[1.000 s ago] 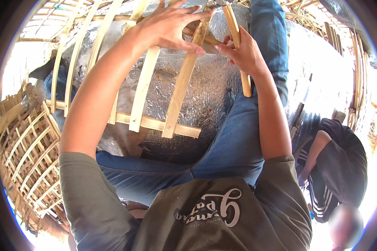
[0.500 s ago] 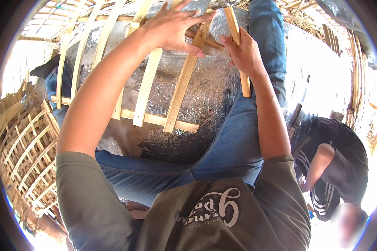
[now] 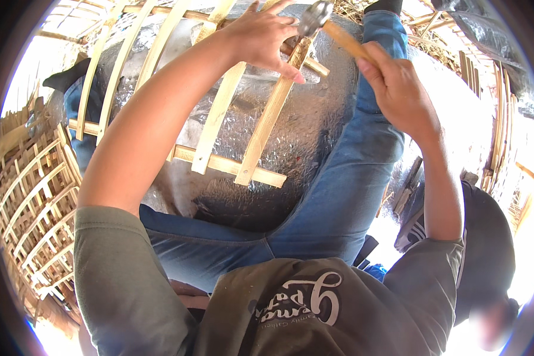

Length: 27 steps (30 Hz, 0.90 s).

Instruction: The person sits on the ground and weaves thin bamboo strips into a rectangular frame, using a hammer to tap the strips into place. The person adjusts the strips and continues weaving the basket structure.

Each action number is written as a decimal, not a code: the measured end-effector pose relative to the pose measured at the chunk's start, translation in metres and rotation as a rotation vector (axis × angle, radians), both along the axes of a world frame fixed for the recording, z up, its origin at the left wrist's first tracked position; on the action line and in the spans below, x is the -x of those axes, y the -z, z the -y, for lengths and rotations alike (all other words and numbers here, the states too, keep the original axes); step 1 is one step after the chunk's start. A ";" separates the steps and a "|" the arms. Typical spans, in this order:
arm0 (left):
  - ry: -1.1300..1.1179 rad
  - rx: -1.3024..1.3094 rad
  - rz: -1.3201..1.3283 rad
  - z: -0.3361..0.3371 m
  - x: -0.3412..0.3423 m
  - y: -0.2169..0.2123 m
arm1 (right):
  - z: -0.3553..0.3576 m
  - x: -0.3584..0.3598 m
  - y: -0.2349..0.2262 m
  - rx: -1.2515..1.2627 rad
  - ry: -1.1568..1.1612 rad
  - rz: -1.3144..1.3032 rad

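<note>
My right hand (image 3: 400,92) is closed round the wooden handle of a hammer (image 3: 343,38). The metal hammer head is over the far end of the rightmost bamboo slat (image 3: 268,124), where that slat crosses a crosspiece (image 3: 317,66); whether they touch I cannot tell. With fingers spread, my left hand (image 3: 260,37) rests across the far part of the slats, thumb against the rightmost one. The slats form an open frame, joined near me by another crosspiece (image 3: 216,162). Any nail under the hammer head is hidden.
My jeans-clad legs (image 3: 353,160) spread either side of a shiny silver sheet (image 3: 243,202) beneath the frame. Woven bamboo panels (image 3: 38,219) stand at the left. Another person in dark clothes (image 3: 486,249) is close by at the lower right. Bamboo strips (image 3: 499,130) stand at the right.
My right hand has swung outward to the right, tilting the hammer handle from nearly upright to slanting. The hammer head now shows over the slat's end. My left hand stays on the frame.
</note>
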<state>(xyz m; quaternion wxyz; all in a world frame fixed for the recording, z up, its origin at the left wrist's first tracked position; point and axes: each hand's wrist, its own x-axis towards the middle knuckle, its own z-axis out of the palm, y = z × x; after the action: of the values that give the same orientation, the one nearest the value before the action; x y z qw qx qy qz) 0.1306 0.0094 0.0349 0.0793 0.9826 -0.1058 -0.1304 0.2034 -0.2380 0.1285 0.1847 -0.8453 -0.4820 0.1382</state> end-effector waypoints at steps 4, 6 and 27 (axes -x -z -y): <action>0.033 0.071 -0.113 0.000 -0.004 -0.012 | 0.000 0.004 0.010 0.020 0.087 -0.074; 0.058 0.142 -0.193 -0.006 -0.009 -0.003 | -0.002 0.004 0.006 0.103 0.055 -0.068; -0.058 0.080 -0.022 0.000 0.000 0.009 | -0.003 0.010 0.009 -0.052 0.037 0.157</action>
<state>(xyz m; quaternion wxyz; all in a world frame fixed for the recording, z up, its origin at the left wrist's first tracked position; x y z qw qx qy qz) 0.1309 0.0093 0.0256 0.1233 0.9798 -0.0814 -0.1348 0.1938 -0.2348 0.1196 0.1708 -0.8571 -0.4828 0.0556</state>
